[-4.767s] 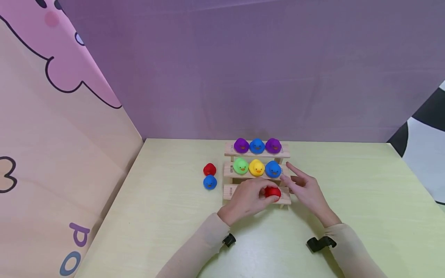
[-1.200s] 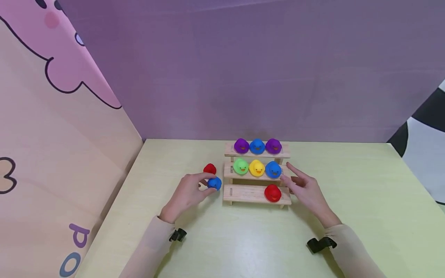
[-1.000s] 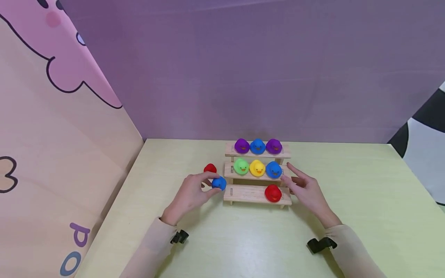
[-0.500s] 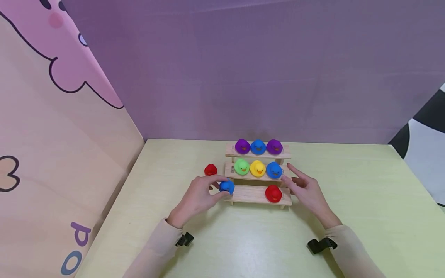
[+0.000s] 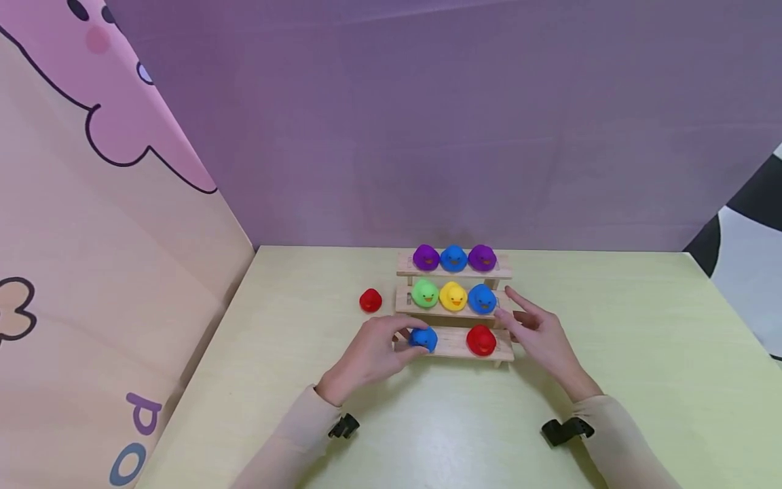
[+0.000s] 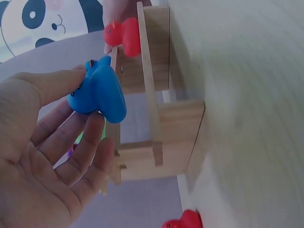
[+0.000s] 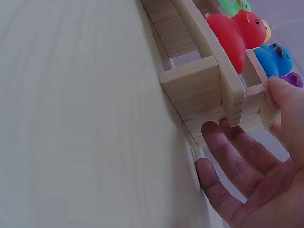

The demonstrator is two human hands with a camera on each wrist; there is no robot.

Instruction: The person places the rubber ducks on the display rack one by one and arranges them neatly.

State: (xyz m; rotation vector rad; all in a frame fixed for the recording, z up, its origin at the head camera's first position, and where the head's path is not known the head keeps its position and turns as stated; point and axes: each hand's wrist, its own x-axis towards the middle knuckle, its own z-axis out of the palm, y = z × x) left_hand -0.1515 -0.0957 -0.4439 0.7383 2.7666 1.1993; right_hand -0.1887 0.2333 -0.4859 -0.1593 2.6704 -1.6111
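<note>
My left hand [image 5: 370,351] pinches a blue rubber duck [image 5: 423,339] between thumb and fingers at the left part of the lowest step of a wooden three-step rack [image 5: 452,345]. In the left wrist view, the blue duck [image 6: 97,92] appears slightly off the step. A red duck [image 5: 481,340] sits at that step's right end. My right hand [image 5: 540,338] lies against the rack's right end with loosely bent fingers; in the right wrist view, its fingertips are at the wooden side [image 7: 194,95]. A green duck [image 5: 424,293], a yellow duck [image 5: 453,297] and another blue duck [image 5: 482,299] line the middle step.
Two purple ducks [image 5: 425,257] flank a blue duck [image 5: 454,259] on the top step. Another red duck [image 5: 370,300] stands on the pale table [image 5: 293,305], left of the rack. A purple backdrop [image 5: 458,122] rises behind the table.
My left hand released the red duck on the lowest step, then took the blue duck from the table and carried it right to the lowest step's left part. My right hand has stayed put.
</note>
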